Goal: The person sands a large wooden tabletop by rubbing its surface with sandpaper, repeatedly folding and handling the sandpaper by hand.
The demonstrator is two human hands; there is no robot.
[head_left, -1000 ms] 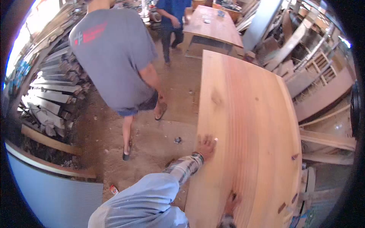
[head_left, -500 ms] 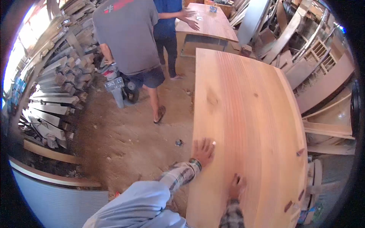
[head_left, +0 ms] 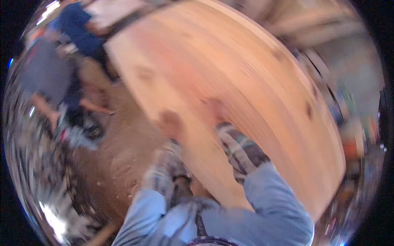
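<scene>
- Although blur softens everything, the broad wooden panel [head_left: 254,94] reads clearly as the main surface, its pale and reddish grain running lengthwise, with a few dark marks toward its right side.
- Brown floor [head_left: 119,147] lies along the panel's left edge; a person in grey [head_left: 47,69], a person in navy [head_left: 78,28] and a motorbike [head_left: 84,133] are left of the panel.
- Beyond the panel's far end, across a dark gap, is a pale surface [head_left: 115,10].
- The left hand [head_left: 170,123] is at the panel's left edge, the right hand [head_left: 216,110] farther in over its face; neither shows a held object.
- Whether the fingers of either hand are spread or together, I cannot tell, nor how firmly they touch the panel.
- Smeared clutter right of the panel is hard to identify, and the panel's top edge is partly cut off.
</scene>
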